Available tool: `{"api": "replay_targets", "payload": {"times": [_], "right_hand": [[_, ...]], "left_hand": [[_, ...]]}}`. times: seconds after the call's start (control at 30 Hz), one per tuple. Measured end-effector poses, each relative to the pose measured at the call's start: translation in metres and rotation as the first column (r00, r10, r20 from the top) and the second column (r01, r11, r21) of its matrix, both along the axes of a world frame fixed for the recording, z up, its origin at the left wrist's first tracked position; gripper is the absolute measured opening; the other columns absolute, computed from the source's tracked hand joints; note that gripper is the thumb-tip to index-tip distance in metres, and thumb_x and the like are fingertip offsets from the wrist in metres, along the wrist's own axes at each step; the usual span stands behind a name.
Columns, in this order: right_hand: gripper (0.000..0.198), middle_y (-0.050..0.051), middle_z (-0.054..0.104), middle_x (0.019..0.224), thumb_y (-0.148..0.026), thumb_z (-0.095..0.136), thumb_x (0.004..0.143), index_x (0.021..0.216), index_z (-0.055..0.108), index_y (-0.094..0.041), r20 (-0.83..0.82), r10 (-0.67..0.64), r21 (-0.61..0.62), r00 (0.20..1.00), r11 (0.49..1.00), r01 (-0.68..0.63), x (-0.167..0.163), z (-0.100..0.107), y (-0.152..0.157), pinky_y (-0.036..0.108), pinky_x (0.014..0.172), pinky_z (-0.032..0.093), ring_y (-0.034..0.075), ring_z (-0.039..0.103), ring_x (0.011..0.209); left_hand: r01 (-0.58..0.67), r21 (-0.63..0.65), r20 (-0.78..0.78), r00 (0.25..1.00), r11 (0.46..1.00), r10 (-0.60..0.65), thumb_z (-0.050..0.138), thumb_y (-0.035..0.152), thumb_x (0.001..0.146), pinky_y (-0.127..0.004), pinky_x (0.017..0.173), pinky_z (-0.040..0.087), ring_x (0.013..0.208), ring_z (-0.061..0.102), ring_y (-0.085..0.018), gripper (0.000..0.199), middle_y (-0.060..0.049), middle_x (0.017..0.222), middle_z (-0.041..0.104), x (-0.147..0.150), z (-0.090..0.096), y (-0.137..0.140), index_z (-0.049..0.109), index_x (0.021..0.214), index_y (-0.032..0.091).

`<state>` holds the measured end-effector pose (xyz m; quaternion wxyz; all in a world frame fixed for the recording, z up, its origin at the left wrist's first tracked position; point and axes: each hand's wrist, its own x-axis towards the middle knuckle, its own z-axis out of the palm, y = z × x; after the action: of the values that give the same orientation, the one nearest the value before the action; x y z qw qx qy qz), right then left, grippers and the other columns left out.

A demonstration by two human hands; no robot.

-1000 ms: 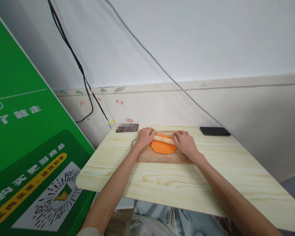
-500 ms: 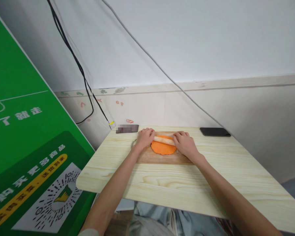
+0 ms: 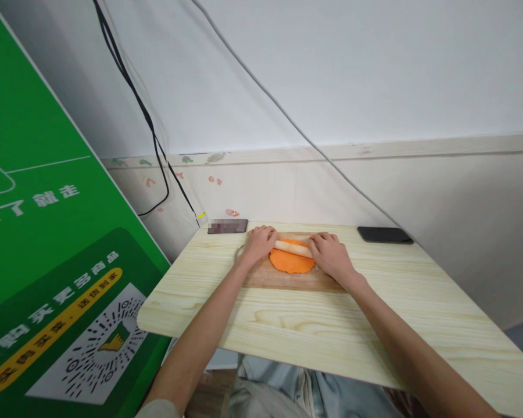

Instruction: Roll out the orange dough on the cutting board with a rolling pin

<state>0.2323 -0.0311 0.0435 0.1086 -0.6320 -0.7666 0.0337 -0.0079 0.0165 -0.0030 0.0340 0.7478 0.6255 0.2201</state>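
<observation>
A pale wooden rolling pin [image 3: 293,249] lies across a flat, roundish sheet of orange dough [image 3: 291,263], nearer its far edge. Under the dough is a wooden board [image 3: 283,283] with a metal ring handle at its left end. My left hand [image 3: 260,242] is closed over the left end of the pin. Around the right end is my right hand [image 3: 330,253], its fingers curled over the wood. Both ends of the pin are hidden by my hands.
The board rests on a light wood-grain table [image 3: 287,325]. A dark phone [image 3: 227,226] lies at the back left, and a black phone [image 3: 384,235] at the back right. A green sign [image 3: 39,139] leans on the left. Black cables [image 3: 131,87] and a grey cable [image 3: 261,87] run along the wall.
The whole view has shifted slightly. Both hands keep their hold on the rolling pin, and its place on the dough looks nearly the same.
</observation>
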Motion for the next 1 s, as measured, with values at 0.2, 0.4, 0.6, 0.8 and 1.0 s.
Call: {"api": "replay_targets", "payload": {"times": [0.2,0.4,0.6,0.8,1.0], "right_hand": [[0.043,0.017,0.069,0.145,-0.03,0.037,0.114,0.133,0.074,-0.018,0.002,0.008,0.012,1.0,1.0,-0.008,0.0008,-0.0021,0.0013,0.041,0.102,0.051,0.031,0.059,0.135],[0.042,0.017,0.069,0.145,-0.031,0.037,0.115,0.132,0.074,-0.018,0.003,0.004,0.011,1.0,1.0,-0.004,0.0012,-0.0031,0.0015,0.041,0.102,0.051,0.031,0.058,0.135],[0.042,0.016,0.07,0.145,-0.03,0.037,0.115,0.132,0.074,-0.018,0.011,0.006,0.021,1.0,1.0,-0.006,0.0014,-0.0035,0.0015,0.04,0.102,0.051,0.031,0.059,0.136],[0.042,0.016,0.069,0.146,-0.031,0.037,0.115,0.134,0.074,-0.019,0.011,0.006,0.021,1.0,1.0,-0.006,0.0012,-0.0036,0.0012,0.04,0.101,0.051,0.031,0.059,0.135],[0.043,0.017,0.07,0.144,-0.031,0.037,0.115,0.133,0.074,-0.018,0.008,0.006,0.015,1.0,1.0,-0.006,0.0008,-0.0022,0.0008,0.042,0.101,0.051,0.032,0.059,0.135]], "left_hand": [[0.005,-0.01,0.012,1.0,1.0,-0.005,0.045,0.028,0.111,-0.037,0.112,0.049,0.124,0.071,-0.024,0.036,-0.007,0.13,0.081,-0.0005,-0.0007,0.0005,0.08,0.12,0.025],[0.009,-0.01,0.006,1.0,1.0,-0.009,0.045,0.029,0.111,-0.037,0.111,0.049,0.121,0.072,-0.024,0.037,-0.007,0.128,0.082,-0.0007,-0.0007,0.0014,0.081,0.12,0.025],[0.012,-0.008,0.003,1.0,1.0,-0.012,0.043,0.029,0.112,-0.037,0.111,0.049,0.123,0.071,-0.024,0.038,-0.007,0.129,0.081,-0.001,-0.0007,0.0013,0.08,0.12,0.025],[0.003,-0.008,0.011,1.0,1.0,-0.003,0.044,0.029,0.112,-0.038,0.113,0.049,0.123,0.071,-0.025,0.038,-0.007,0.131,0.081,-0.0004,-0.0008,0.0008,0.08,0.12,0.025],[0.01,-0.018,0.008,1.0,1.0,-0.01,0.044,0.029,0.111,-0.037,0.113,0.049,0.124,0.071,-0.024,0.037,-0.007,0.13,0.081,-0.0005,-0.0005,0.0013,0.08,0.118,0.025]]}}
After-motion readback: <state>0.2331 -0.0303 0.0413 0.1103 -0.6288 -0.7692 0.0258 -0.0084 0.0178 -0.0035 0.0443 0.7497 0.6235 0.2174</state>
